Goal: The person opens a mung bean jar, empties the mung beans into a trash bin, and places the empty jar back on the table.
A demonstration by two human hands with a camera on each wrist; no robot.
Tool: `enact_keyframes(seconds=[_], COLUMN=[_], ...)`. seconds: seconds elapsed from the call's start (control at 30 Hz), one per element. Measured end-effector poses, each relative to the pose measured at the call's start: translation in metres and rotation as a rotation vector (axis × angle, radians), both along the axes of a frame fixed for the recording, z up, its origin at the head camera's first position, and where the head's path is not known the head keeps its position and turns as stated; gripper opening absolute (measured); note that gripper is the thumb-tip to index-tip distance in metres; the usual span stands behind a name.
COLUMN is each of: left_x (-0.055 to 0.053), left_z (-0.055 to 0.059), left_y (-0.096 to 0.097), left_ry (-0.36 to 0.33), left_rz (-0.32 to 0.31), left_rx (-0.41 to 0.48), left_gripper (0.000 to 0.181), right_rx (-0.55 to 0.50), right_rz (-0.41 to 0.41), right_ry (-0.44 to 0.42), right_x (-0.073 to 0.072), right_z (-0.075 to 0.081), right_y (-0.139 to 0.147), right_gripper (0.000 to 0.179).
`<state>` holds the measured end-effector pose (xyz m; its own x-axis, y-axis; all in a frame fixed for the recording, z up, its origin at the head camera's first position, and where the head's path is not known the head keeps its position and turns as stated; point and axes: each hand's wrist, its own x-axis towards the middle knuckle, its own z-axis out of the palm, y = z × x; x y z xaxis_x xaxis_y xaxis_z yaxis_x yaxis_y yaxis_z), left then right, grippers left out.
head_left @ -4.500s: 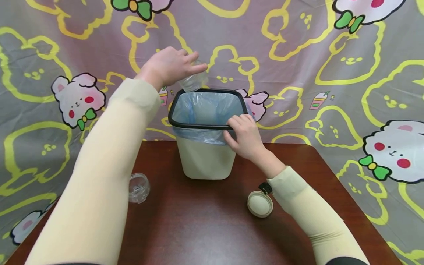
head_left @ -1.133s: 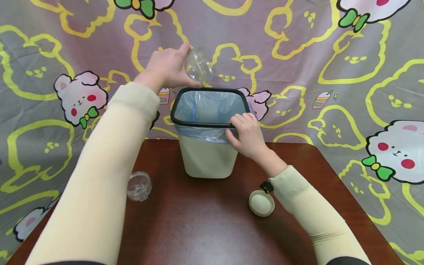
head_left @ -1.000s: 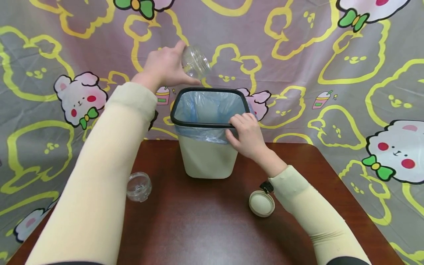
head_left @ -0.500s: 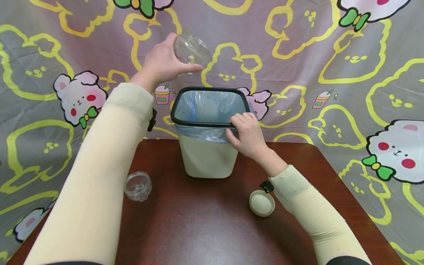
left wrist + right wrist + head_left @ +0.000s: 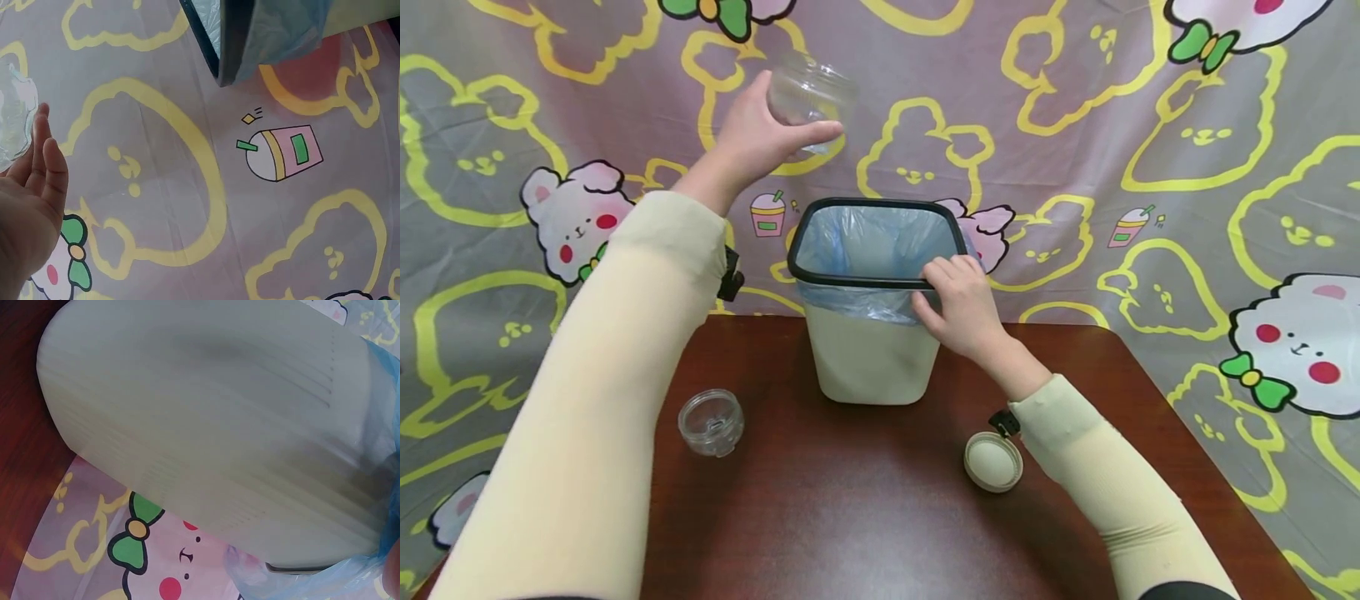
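My left hand (image 5: 747, 140) holds a clear jar (image 5: 811, 96) up in the air, behind and to the left of the trash bin (image 5: 871, 358). The jar is tilted, its mouth up and toward the right. In the left wrist view only an edge of the jar (image 5: 14, 115) shows, beside the fingers. My right hand (image 5: 961, 304) grips the bin's black rim at the front right corner, fingers over the top and thumb below. A blue plastic bag (image 5: 865, 304) lines the bin and folds over its edge. The right wrist view is filled by the bin's pale wall (image 5: 200, 419).
A second clear container (image 5: 711, 423) stands on the brown table (image 5: 850, 500) at the left. A round beige lid (image 5: 992, 462) lies at the right, near my right sleeve. Behind the table hangs a patterned cloth (image 5: 1060, 100).
The jar was tipped low over the bin's back left rim. My left hand has since turned it more upright and raised it up and left. My right hand stays on the rim.
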<state>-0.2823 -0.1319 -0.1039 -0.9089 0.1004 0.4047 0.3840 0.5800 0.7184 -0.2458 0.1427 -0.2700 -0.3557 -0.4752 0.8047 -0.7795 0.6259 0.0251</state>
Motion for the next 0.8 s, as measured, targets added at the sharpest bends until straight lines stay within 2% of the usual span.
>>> enact_keyframes(seconds=[0.13, 0.23, 0.37, 0.5, 0.57, 0.7, 0.8], left_x=[0.004, 0.007, 0.013, 0.020, 0.025, 0.039, 0.052], left_z=[-0.008, -0.017, -0.027, -0.039, -0.045, -0.061, -0.077], left_y=[-0.010, -0.019, -0.030, -0.041, -0.047, -0.062, -0.072], left_ry=[0.005, -0.002, -0.024, -0.074, -0.106, -0.170, -0.186], left_rz=[-0.001, -0.030, -0.074, -0.178, -0.240, -0.344, -0.400], left_rx=[0.036, 0.104, 0.271, 0.534, 0.630, 0.722, 0.742], left_gripper=[0.071, 0.066, 0.060, 0.056, 0.055, 0.047, 0.043], right_rx=[0.002, 0.000, -0.007, -0.004, -0.002, -0.003, -0.003], right_rz=[0.002, -0.001, 0.003, 0.004, 0.001, 0.001, 0.006], right_ry=[0.003, 0.004, 0.000, -0.003, -0.001, 0.003, 0.006], right_x=[0.000, -0.001, -0.002, -0.002, -0.002, -0.003, -0.004], right_z=[0.000, -0.001, -0.001, -0.001, -0.002, -0.002, -0.002], right_y=[0.000, 0.000, 0.001, 0.001, 0.001, 0.002, 0.002], right_gripper=[0.019, 0.020, 0.019, 0.020, 0.020, 0.019, 0.018])
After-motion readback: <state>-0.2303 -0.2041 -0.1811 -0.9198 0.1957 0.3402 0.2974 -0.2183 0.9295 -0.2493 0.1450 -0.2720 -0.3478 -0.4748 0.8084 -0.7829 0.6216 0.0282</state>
